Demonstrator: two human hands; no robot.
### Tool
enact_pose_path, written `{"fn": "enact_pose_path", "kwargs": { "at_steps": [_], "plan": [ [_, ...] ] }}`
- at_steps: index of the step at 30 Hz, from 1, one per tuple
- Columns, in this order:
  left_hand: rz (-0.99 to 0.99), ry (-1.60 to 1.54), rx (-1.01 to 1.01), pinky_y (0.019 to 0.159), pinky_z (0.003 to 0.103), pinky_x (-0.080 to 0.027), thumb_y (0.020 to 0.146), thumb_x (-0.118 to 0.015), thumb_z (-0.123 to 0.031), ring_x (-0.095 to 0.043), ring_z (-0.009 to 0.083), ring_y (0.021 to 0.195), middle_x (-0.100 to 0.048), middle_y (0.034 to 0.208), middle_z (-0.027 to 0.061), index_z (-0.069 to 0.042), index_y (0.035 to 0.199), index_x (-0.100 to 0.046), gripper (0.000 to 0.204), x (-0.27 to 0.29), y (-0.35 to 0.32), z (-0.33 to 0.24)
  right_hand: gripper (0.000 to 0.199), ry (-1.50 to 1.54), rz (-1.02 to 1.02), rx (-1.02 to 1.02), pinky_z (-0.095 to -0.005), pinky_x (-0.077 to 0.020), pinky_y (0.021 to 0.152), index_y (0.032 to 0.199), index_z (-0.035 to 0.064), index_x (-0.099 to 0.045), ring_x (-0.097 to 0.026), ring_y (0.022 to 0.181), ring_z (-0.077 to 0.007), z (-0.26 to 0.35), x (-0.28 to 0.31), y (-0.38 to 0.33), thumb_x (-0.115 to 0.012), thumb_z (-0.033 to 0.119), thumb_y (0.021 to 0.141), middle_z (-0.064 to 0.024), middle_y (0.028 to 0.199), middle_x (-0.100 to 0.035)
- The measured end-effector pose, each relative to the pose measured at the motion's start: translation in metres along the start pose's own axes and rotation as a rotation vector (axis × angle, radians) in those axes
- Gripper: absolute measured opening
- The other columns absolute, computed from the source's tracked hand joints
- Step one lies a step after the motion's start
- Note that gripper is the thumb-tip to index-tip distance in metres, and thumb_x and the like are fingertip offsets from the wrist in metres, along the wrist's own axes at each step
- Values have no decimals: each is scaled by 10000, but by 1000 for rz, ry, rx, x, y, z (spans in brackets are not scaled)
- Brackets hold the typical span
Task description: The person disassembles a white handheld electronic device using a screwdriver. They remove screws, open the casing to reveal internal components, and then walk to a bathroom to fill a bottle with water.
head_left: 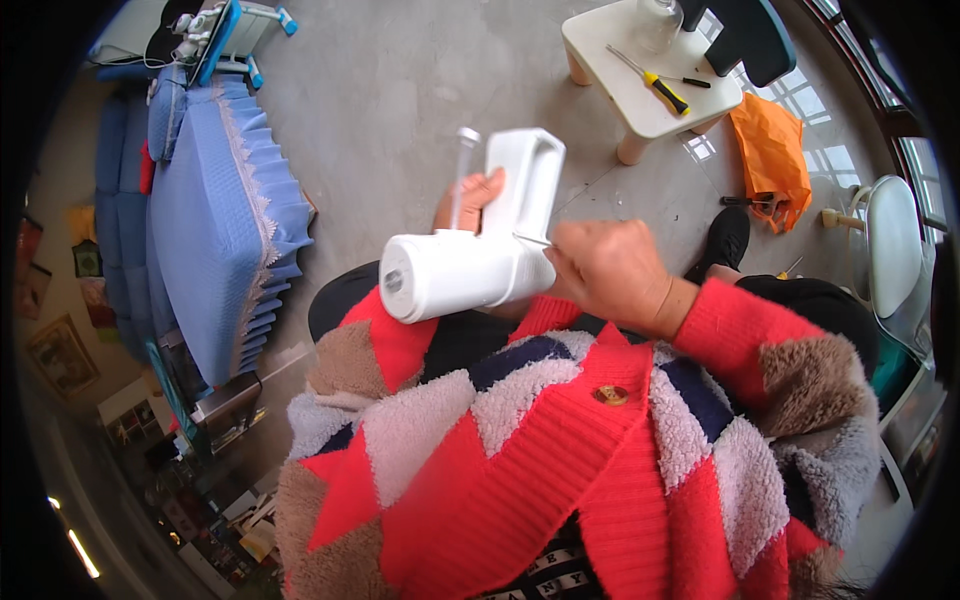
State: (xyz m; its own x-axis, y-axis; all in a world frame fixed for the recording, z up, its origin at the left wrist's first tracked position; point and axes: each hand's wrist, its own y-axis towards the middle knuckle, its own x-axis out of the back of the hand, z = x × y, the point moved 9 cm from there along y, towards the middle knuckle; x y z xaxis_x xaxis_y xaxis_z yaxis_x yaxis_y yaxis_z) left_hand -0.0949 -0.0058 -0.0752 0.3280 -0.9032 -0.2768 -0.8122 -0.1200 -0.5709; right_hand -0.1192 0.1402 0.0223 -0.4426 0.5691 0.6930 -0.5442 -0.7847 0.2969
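Appliance: a white handheld appliance (480, 255) with a round barrel body and a looped handle standing up from it, held over the person's lap, above the red, brown and grey knitted cardigan (520, 450).
Barrel end: faces lower left and shows a small grey mark, too small to tell further.
Left hand: the left hand (470, 200) sits behind the appliance, fingers curled about a thin clear tube (462, 170) that stands upright beside the handle; much of this hand is hidden by the white body.
Right hand: the right hand (610, 270) is closed into a loose fist against the base of the handle, pinching a thin grey tool (535, 240) whose tip touches the appliance; the kind of tool cannot be told.
Tabletop: a small cream tabletop (625, 75) stands on the grey floor (400, 90) at upper right, well apart from both hands.
On the tabletop: a screwdriver with yellow and black grip (655, 85), a smaller dark tool (690, 80) and a clear jar (658, 20).
Orange bag: a crumpled orange plastic bag (772, 150) lies on the floor just right of the tabletop.
Bed: a bed with a blue pleated cover (220, 210) fills the left side.
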Motion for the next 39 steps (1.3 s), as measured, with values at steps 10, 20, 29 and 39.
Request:
{"fn": "enact_pose_path", "kwargs": {
  "at_steps": [10, 20, 29, 39],
  "plan": [
    [53, 40, -422, 651, 275, -525, 928, -641, -354, -649, 136, 710, -674, 831, 88, -8, 972, -619, 349, -2, -17, -55, 295, 1498, 88, -1194, -217, -219, 397, 937, 14, -602, -315, 425, -59, -23, -36, -47, -507, 287, 994, 47, 534, -372],
    [143, 98, -498, 731, 235, -506, 962, -619, -253, -630, 101, 822, -689, 975, 71, 40, 1099, -621, 323, 0, -29, -53, 386, 1452, 171, -1301, -240, -133, 375, 676, 107, -467, -179, 406, -44, -23, -47, -58, -511, 318, 996, 80, 522, -303],
    [107, -5, -410, 723, 256, -522, 953, -626, -260, -646, 117, 807, -692, 968, 87, 39, 1096, -620, 331, 1, -28, -41, 367, 295, -49, -417, -440, -464, 544, 686, 12, -583, -621, 551, -285, -13, -3, -19, -541, 256, 956, -188, 586, -570],
    [159, 163, 91, 618, 260, -517, 953, -590, -334, -645, 119, 684, -679, 836, 79, -7, 1003, -615, 331, -11, -19, 11, 163, -349, 259, 445, -373, -470, 457, 684, 81, -510, -602, 508, -225, 19, -19, -27, -601, 159, 794, -80, 609, -567]
  ]
}}
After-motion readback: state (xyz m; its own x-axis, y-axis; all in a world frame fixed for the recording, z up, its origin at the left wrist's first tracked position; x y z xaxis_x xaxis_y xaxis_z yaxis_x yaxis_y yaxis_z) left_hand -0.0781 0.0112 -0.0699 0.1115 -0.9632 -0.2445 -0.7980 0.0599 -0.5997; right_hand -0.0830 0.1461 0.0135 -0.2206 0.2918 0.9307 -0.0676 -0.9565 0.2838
